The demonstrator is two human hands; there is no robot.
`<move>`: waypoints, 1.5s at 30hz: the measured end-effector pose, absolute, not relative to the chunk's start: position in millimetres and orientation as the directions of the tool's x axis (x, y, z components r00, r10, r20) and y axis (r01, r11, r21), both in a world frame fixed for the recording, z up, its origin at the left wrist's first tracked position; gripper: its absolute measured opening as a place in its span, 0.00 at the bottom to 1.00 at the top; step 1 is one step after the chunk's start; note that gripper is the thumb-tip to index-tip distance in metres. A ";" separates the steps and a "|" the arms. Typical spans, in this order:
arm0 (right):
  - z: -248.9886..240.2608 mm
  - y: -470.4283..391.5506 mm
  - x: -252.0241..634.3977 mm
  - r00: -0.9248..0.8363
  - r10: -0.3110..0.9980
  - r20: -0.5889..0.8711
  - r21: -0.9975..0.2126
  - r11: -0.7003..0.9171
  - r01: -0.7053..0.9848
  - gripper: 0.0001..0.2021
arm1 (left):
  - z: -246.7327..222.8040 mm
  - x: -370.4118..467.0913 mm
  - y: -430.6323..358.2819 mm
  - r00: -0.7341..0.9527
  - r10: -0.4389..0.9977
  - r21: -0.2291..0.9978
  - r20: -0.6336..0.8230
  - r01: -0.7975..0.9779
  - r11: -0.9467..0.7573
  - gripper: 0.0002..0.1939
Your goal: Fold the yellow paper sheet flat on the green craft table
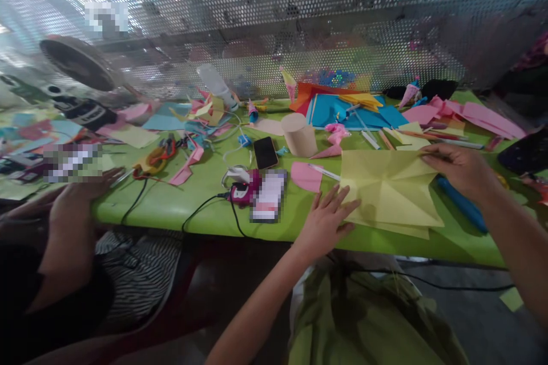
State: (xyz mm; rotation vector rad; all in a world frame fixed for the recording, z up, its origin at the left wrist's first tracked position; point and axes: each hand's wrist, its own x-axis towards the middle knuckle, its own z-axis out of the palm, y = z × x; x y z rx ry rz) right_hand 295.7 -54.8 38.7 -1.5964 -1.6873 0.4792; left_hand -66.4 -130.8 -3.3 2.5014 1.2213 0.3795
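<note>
A creased yellow paper sheet (387,191), with another yellow layer under its lower edge, lies on the green table (205,211) in front of me. My left hand (323,219) lies with fingers spread at the sheet's lower left edge. At the upper right corner, my right hand (458,165) pinches the paper between thumb and fingers. Just left of the sheet, a white pen (324,172) rests partly on a pink paper piece (306,177). A blue object (462,203) lies under my right forearm.
Two phones, one dark (265,153) and one lit (269,197), lie beside a cardboard roll (298,135) and a magenta device (245,189) with cables. Blue sheets (355,112) and pink scraps lie behind. Another person's hand (96,182) rests at left near orange-handled scissors (154,161).
</note>
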 end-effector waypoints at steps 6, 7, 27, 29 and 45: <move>36.8 -56.6 294.7 0.094 0.954 0.284 -0.676 0.130 0.726 0.21 | -6.1 -71.9 -131.2 0.613 0.789 0.388 0.045 0.716 -0.580 0.27; 36.9 -55.5 294.5 0.098 0.949 0.298 -0.659 0.130 0.741 0.20 | -6.3 -72.4 -131.6 0.614 0.788 0.388 0.042 0.717 -0.579 0.27; 43.3 -112.3 282.2 -0.235 0.893 0.383 -0.379 0.384 0.842 0.21 | -2.0 -75.0 -156.8 0.642 0.766 0.381 0.028 0.701 -0.602 0.26; 31.7 -128.4 285.1 -0.327 0.904 0.275 -0.383 0.415 0.825 0.21 | -1.5 -72.9 -156.0 0.644 0.764 0.388 0.029 0.697 -0.603 0.28; -2.3 -67.4 272.6 -0.345 0.836 0.426 0.053 0.357 0.932 0.18 | -7.9 -69.0 -147.6 0.632 0.773 0.384 0.054 0.701 -0.601 0.25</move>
